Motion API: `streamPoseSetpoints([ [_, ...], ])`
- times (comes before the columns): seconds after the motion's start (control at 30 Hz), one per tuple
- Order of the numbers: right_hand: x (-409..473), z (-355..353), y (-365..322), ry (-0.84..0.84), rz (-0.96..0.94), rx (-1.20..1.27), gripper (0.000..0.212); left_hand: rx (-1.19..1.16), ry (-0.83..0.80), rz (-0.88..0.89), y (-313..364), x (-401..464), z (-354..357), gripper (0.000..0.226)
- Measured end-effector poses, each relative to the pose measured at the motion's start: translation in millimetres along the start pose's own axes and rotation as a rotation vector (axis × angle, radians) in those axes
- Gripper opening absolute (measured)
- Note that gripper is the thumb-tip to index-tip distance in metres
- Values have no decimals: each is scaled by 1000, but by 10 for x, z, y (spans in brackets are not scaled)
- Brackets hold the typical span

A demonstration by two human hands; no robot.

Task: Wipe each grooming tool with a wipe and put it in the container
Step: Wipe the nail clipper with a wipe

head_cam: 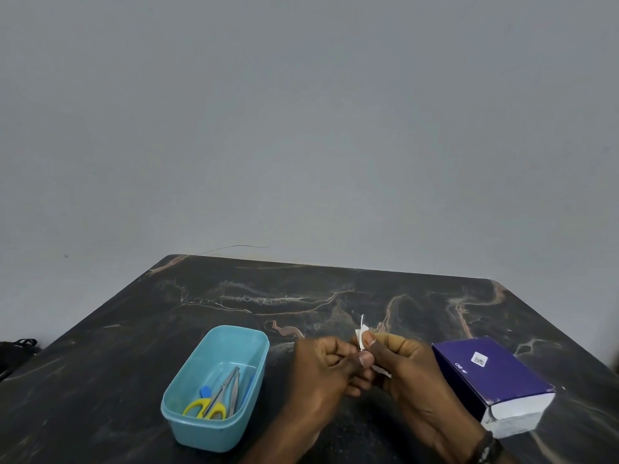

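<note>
Both hands meet above the table (134,346), the right hand (407,370) pinching a wipe (362,337) around a thin metal tool (362,319) that the left hand (326,366) grips, beside the blue container (187,420).

One blue container (187,420), one pair of yellow-handled scissors (214,401), one purple box (492,380), one white wipe (362,336), two hands.

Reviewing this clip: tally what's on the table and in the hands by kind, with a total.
Containers: 1, the teal tub
Tools in the tub: 3 visible, yellow-handled scissors, plain metal scissors, blue-tipped tool
Thin metal tool held in the hands: 1
Wipes: 1
Boxes: 1, purple
Total: 7
</note>
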State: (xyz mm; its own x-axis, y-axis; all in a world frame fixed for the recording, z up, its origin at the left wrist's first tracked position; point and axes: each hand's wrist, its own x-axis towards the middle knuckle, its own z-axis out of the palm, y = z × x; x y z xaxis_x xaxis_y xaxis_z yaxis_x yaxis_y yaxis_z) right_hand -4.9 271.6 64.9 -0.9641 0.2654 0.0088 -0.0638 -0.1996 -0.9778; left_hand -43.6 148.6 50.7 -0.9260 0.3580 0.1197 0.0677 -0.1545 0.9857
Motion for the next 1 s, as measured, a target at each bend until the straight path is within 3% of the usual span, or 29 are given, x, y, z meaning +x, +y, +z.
streamPoseSetpoints([
  [0.17, -7, -17, -24, -27, 21, -4, 31, 13, 8, 4, -4, -6, -1, 16],
  [0.37, 29, -27, 26, 115, -12, -2, 35, 59, -68, -52, -38, -27, 36, 19],
  [0.67, 4, -13, -10, -44, 66, 13, 37, 11, 4, -4, 2, -9, -14, 20],
  [0.9, 29, -39, 9, 100, 12, -2, 38, 38, -80, -64, 2, -39, 15, 26],
  [1.0, 38, -50, 9, 71, 18, -1, 40, 42, -71, -54, 16, -34, 10, 21],
])
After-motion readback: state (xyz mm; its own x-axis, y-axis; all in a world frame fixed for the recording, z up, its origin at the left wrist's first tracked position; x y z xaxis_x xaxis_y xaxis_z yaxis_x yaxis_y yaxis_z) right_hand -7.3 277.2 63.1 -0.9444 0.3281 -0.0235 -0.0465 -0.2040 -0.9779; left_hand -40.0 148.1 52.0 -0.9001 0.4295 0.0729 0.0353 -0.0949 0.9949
